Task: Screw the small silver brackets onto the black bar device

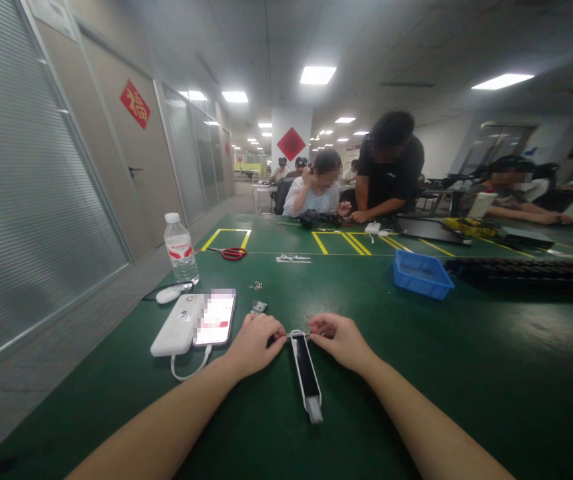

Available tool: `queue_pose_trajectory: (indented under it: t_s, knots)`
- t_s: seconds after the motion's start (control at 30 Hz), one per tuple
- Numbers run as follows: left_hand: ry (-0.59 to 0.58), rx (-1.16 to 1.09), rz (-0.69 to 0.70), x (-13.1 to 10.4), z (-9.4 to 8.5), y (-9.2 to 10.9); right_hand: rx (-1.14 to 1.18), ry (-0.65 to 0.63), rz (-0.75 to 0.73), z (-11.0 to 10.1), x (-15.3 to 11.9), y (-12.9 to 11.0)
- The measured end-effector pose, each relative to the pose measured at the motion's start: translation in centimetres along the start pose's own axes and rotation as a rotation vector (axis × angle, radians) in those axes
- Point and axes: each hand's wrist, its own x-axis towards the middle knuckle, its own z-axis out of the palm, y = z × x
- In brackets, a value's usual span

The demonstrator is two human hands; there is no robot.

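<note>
A long narrow device with a white frame and a dark face (306, 368) lies on the green table, its far end between my hands. My left hand (259, 341) pinches something small at the left side of that end. On the right side, my right hand (341, 341) has its fingers closed at the opposite edge. What the fingertips hold is too small to name. A small grey metal piece (259, 307) lies just beyond my left hand, and several small rings (255, 286) are farther back.
Left of my hands are a lit phone (215, 319), a white power bank (179, 327) with a cable, and a water bottle (181, 250). Red scissors (233, 253) lie farther back. A blue tray (422, 275) stands at right. People are across the table (366, 307).
</note>
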Motion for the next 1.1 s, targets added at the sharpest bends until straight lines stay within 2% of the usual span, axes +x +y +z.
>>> queue_pose_trajectory:
  t_s: [0.47,1.1]
  knots:
    - [0.004,0.010,0.009,0.15,0.02,0.00,-0.140,-0.055,-0.132,-0.36,-0.08,-0.56]
    - [0.002,0.011,0.017,0.14,0.08,-0.04,-0.234,-0.084,-0.190,-0.66,-0.26,-1.01]
